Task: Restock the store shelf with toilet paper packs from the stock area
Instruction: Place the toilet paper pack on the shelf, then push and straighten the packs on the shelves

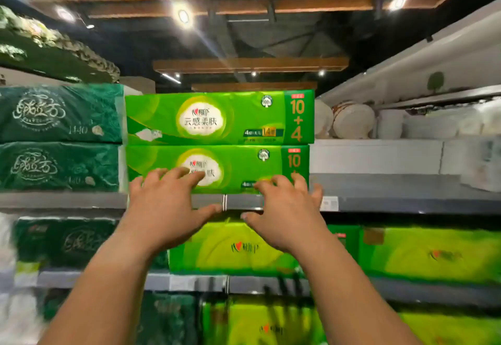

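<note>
While both hands press against the front of the lower bright green pack, the main risk sits above them: the upper bright green pack rests directly on it, and an uneven shove could probably slide that top pack askew or tip it forward off the shelf. To the left of the hands, the dark green packs stand just beside the stack, so a push angled that way may well jam the soft wrapping against them. The left hand lies spread wide, fingers on the pack face and thumb along the shelf edge; the right hand is likewise spread, fingertips on the pack's lower right. Neither hand grips anything, so the slick film could slip under the fingers.
</note>
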### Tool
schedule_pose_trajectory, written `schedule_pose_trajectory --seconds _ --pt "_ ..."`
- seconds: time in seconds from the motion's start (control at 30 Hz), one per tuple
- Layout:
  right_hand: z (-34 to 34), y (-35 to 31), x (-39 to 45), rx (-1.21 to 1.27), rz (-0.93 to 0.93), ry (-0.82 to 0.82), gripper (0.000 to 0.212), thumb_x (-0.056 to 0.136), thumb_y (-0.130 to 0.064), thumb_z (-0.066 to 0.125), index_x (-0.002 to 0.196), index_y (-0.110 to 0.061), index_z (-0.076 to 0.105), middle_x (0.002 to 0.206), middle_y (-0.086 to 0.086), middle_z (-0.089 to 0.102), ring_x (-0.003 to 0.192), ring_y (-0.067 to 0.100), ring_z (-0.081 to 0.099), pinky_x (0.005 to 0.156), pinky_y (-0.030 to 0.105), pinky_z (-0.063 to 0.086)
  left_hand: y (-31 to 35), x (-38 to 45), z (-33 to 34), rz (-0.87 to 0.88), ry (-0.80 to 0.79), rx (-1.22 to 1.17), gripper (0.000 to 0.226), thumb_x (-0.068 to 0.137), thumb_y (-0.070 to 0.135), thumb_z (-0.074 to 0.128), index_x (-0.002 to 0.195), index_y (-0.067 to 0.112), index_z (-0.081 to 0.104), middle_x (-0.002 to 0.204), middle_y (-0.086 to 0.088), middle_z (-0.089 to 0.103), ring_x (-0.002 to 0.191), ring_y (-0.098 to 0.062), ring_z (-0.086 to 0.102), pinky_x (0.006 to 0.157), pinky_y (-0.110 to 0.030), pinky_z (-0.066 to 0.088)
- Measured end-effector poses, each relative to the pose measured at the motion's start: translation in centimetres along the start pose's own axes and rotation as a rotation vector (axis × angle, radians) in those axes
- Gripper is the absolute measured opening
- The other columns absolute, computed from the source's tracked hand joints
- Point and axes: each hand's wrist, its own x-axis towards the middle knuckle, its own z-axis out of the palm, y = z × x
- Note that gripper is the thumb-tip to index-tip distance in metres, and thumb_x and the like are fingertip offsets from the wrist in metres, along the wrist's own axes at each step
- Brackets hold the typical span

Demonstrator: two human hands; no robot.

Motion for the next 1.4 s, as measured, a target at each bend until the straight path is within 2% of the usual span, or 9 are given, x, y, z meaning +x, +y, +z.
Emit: schedule_pose_trajectory --seconds 0.1,0.3,0.4,0.53,0.63,0.83,1.03,1.27,1.4 --pt "0.2 1.5 -8.2 0.015 0.074 -0.083 0.067 0.085 -0.068 0.056 0.143 -0.037 0.045 0.152 0.001 0.039 0.145 0.033 0.022 0.115 0.067 0.01 2.0 -5.9 1.9 0.043 -0.107 -0.019 0.087 0.076 0.09 0.042 0.149 0.044 0.039 0.157 0.007 0.04 0.142 -0.029 0.037 0.115 -0.049 0.032" --pt "-1.2 3.3 -23.6 0.05 0.242 -0.16 0.068 0.086 -0.069 0.055 0.146 -0.041 0.04 0.155 -0.009 0.034 0.148 0.025 0.017 0.119 0.061 0.009 6.4 -18.4 3.5 0.163 -0.295 -0.116 0.085 0.079 0.088 0.043 0.151 0.045 0.035 0.158 0.013 0.038 0.144 -0.023 0.036 0.115 -0.045 0.032" --pt "-3.9 3.9 -29.1 0.069 0.286 -0.149 0.065 0.087 -0.068 0.054 0.144 -0.042 0.042 0.155 -0.013 0.032 0.148 0.02 0.015 0.119 0.058 0.01 9.0 -23.6 2.2 0.216 -0.383 -0.143 0.094 0.068 0.091 0.031 0.15 0.047 0.035 0.156 0.017 0.039 0.142 -0.019 0.037 0.114 -0.044 0.032" --pt "-8.1 5.4 -34.1 0.087 0.314 -0.087 0.066 0.083 -0.07 0.047 0.143 -0.044 0.043 0.157 -0.015 0.031 0.15 0.018 0.012 0.12 0.056 0.005 12.6 -28.2 -0.7 0.252 -0.348 -0.163 0.112 0.053 0.093 0.007 0.152 0.046 0.033 0.156 0.018 0.036 0.144 -0.017 0.032 0.114 -0.044 0.028" --pt "-10.7 7.4 -37.8 0.08 0.335 -0.067 0.061 0.087 -0.066 0.054 0.143 -0.044 0.043 0.157 -0.015 0.031 0.15 0.017 0.012 0.121 0.056 0.002 15.8 -31.1 -2.9 0.289 -0.325 -0.166 0.115 0.05 0.09 0.001 0.153 0.047 0.03 0.158 0.019 0.034 0.146 -0.016 0.029 0.117 -0.043 0.023" --pt "-16.6 13.4 -45.5 0.052 0.347 -0.036 0.064 0.085 -0.067 0.05 0.142 -0.04 0.045 0.153 -0.015 0.036 0.148 0.017 0.016 0.12 0.056 0.007 24.7 -36.4 -6.4 0.339 -0.277 -0.205 0.114 0.051 0.091 0.002 0.153 0.047 0.03 0.158 0.021 0.032 0.147 -0.014 0.026 0.117 -0.042 0.021" --pt "-22.7 21.4 -53.3 0.017 0.353 -0.065 0.069 0.081 -0.068 0.045 0.143 -0.04 0.044 0.156 -0.014 0.031 0.15 0.018 0.01 0.12 0.057 0.002 35.4 -42.4 -8.8 0.362 -0.261 -0.28 0.109 0.054 0.093 0.007 0.149 0.048 0.038 0.156 0.022 0.036 0.146 -0.014 0.027 0.117 -0.042 0.02" --pt "-27.3 27.6 -59.4 0.028 0.394 -0.089 0.064 0.086 -0.066 0.055 0.144 -0.041 0.042 0.157 -0.017 0.028 0.151 0.016 0.005 0.12 0.054 -0.004 43.8 -47.6 -11.8 0.357 -0.322 -0.317 0.113 0.049 0.091 0.007 0.151 0.051 0.03 0.159 0.023 0.028 0.149 -0.013 0.02 0.12 -0.039 0.015" --pt "-28.2 29.3 -61.3 0.029 0.411 -0.087 0.064 0.088 -0.066 0.054 0.145 -0.04 0.041 0.159 -0.016 0.025 0.152 0.015 0.002 0.119 0.054 -0.005 45.7 -49.0 -12.5 0.389 -0.368 -0.31 0.097 0.065 0.093 0.028 0.152 0.05 0.027 0.16 0.023 0.026 0.15 -0.014 0.019 0.122 -0.041 0.014"
